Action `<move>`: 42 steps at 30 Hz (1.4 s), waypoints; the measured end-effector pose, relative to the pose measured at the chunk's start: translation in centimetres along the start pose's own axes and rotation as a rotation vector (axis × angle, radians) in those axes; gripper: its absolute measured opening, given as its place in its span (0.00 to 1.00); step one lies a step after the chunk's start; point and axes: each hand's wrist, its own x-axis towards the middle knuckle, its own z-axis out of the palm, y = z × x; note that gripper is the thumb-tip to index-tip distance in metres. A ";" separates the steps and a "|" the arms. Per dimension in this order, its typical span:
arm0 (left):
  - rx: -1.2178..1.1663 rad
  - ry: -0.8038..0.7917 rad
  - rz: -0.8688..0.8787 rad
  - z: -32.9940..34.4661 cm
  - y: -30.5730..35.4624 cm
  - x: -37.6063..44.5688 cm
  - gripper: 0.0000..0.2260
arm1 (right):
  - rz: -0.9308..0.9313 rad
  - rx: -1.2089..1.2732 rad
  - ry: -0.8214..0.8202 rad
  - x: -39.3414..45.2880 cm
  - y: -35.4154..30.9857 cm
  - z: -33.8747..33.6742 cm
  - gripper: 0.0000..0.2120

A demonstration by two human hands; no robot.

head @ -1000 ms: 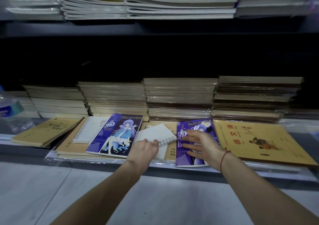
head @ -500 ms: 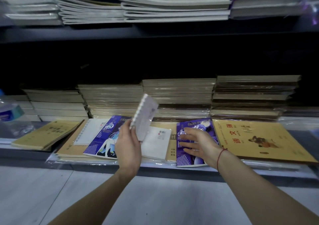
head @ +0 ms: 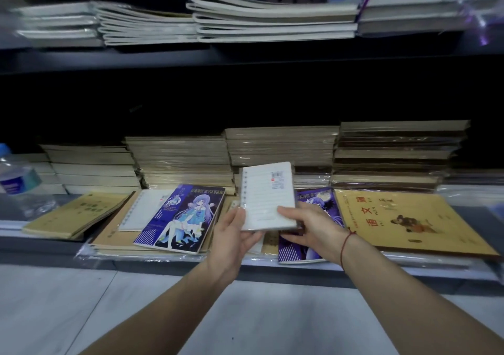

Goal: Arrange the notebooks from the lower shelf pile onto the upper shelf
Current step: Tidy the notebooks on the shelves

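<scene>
I see a small white spiral notebook (head: 267, 195) held upright above the lower shelf (head: 174, 266); purple anime notebooks (head: 181, 218) lie flat at nine and four o'clock.

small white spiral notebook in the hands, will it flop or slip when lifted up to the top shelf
The small white notebook probably stays fairly stiff: it stands flat and unbent between the left hand and right hand. It looks light for its size. Its glossy clear wrap may be slippery, so a firm pinch seems wise.

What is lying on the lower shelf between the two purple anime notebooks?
In the head view, brown-covered notebooks lie there; above them both hands, left hand and right hand, hold up the small white spiral notebook.
</scene>
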 end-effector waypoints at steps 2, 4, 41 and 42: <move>0.018 -0.047 -0.036 0.4 -0.3 -0.4 0.12 | -0.041 0.002 0.010 -0.2 0.0 0.1 0.15; 0.043 -0.070 -0.043 0.6 -0.6 -0.5 0.11 | -0.079 0.011 0.024 -0.6 -0.1 0.0 0.16; 0.246 -0.140 -0.031 -0.2 0.9 -0.9 0.16 | -0.364 -0.421 0.352 -0.5 -0.4 -1.2 0.08; 0.291 -0.153 0.001 -0.3 1.1 -0.9 0.15 | -0.382 -0.439 0.329 -0.7 -0.5 -1.0 0.10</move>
